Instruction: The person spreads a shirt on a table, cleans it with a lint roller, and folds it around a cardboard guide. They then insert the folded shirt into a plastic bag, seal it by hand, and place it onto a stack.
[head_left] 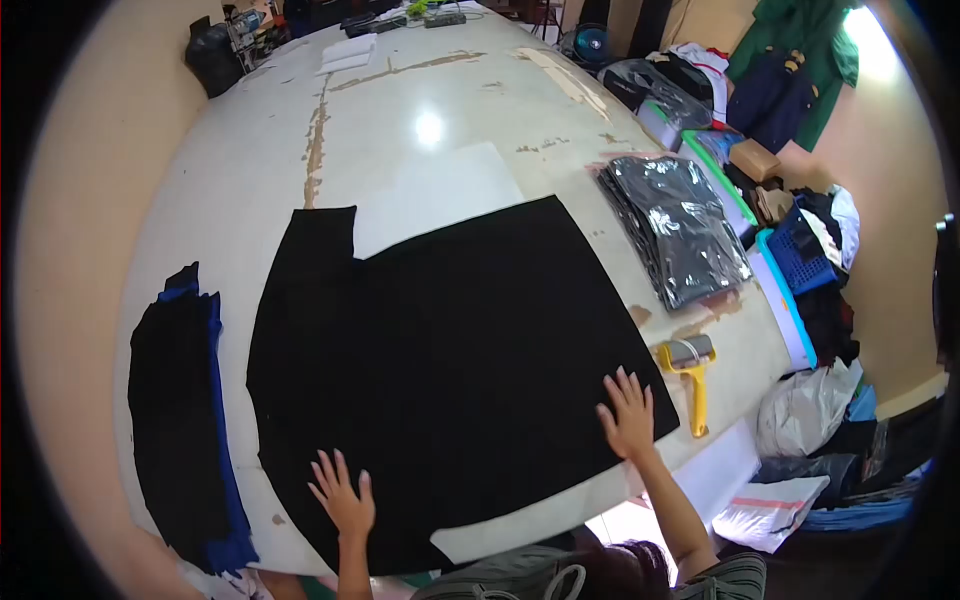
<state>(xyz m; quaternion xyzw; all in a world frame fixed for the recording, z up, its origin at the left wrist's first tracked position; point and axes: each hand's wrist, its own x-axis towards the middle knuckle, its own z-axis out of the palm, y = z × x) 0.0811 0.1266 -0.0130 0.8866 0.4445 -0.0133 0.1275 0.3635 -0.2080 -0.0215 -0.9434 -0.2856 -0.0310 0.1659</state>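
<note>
Your left hand (343, 495) lies palm down with the fingers spread, pressing on the near left part of the black cloth (450, 340); your right hand (630, 415) rests likewise, flat and open, near its right edge. Neither has hold of anything.

The cloth is spread flat on the counter (240, 170) in front of you. A narrow tab at its far left corner points away from you, beside a notch; it is about as wide as deep, so you cannot tell a firm long axis. Just past your right hand, a yellow roller (690, 370) has its handle toward you. A white sheet (450, 195) shows beyond the cloth's far edge. To the left, a dark piece with blue edging (180, 410) runs lengthwise away from you. Farther right sits a plastic-wrapped stack (675, 225); any print on it is too small to read.
</note>
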